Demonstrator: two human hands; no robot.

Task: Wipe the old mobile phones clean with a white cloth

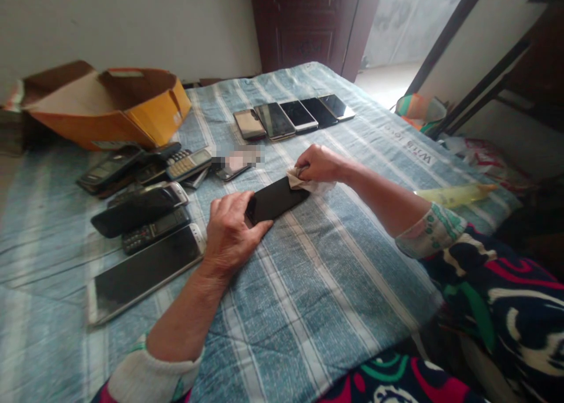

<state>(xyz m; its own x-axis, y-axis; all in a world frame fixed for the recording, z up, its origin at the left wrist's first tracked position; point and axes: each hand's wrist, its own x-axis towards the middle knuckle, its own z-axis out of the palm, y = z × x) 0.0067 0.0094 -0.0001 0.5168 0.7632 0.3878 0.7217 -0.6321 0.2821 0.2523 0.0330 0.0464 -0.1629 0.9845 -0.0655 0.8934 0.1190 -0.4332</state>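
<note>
A black smartphone (pixel 277 199) lies screen up on the blue striped cloth (pixel 317 285) in front of me. My left hand (pixel 230 229) rests on its near end, fingers curled over the edge and pressing it down. My right hand (pixel 319 163) is closed on a small white wiping cloth (pixel 305 183), which touches the phone's far end.
A row of several smartphones (pixel 293 116) lies at the far middle. A heap of old keypad phones (pixel 145 182) and a large smartphone (pixel 143 272) lie to the left. An open orange cardboard box (pixel 110 106) stands at the back left. A yellow-green squeeze bottle (pixel 453 195) lies at the right edge.
</note>
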